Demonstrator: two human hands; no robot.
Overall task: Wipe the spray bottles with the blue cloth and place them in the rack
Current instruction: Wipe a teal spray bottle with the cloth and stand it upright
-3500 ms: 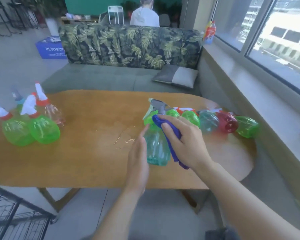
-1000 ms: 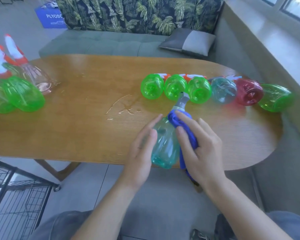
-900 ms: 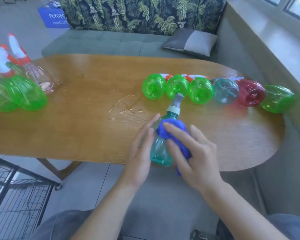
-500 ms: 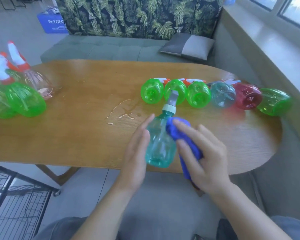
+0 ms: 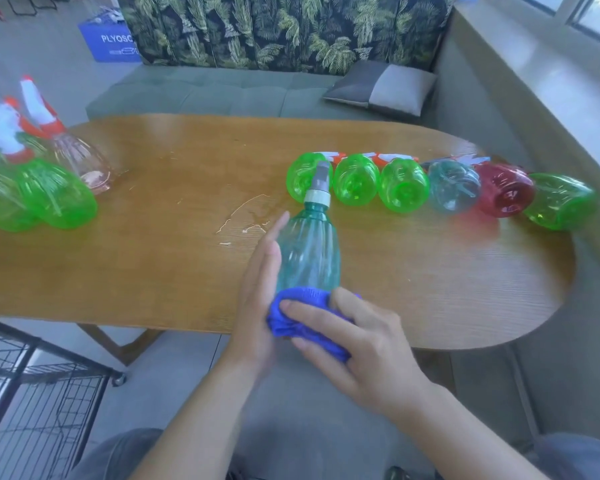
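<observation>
While left hand (image 5: 260, 289) steadies (flat), teal bottle (image 5: 307, 252), cloth (image 5: 305, 315) below

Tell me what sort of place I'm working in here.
Probably a lounge or office break area, not a kitchen: a wooden table stands against a leaf-print sofa with a grey cushion, beside a window ledge.

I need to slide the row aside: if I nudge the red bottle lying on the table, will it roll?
Probably. The red bottle lies on its side on the smooth table, and its body looks round, so it could roll. It looks empty, so likely light. Bottles close on both sides, a bluish one and a green one, may check it.
</observation>
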